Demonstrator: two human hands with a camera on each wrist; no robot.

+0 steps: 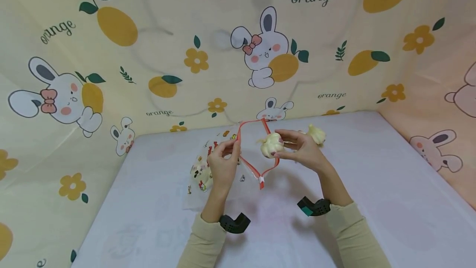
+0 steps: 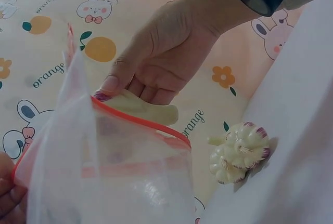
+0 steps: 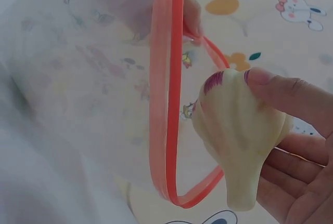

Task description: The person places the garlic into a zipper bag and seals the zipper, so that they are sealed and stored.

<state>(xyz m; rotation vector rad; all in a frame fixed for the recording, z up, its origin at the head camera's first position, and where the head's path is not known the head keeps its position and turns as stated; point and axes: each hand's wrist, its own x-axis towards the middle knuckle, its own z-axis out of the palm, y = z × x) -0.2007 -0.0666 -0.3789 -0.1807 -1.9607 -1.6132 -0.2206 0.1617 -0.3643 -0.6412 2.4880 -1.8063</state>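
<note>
In the head view my left hand (image 1: 224, 162) pinches the red-edged mouth of a clear zip bag (image 1: 227, 191) printed with cartoon figures. The mouth gapes wide, with a white slider (image 1: 261, 179) at its near corner. My right hand (image 1: 303, 151) holds a garlic bulb (image 1: 272, 145) by fingers and thumb at that mouth. The right wrist view shows this garlic bulb (image 3: 234, 130) stem down, right beside the red zip strip (image 3: 177, 94). A pale lump shows through the bag's left part; print partly hides it.
More garlic (image 1: 317, 135) lies on the table behind my right hand; the left wrist view shows purple-tipped bulbs (image 2: 242, 151) close together there. A white cloth (image 1: 148, 202) covers the table. Printed curtains (image 1: 208, 7) with rabbits and oranges stand behind and at the sides.
</note>
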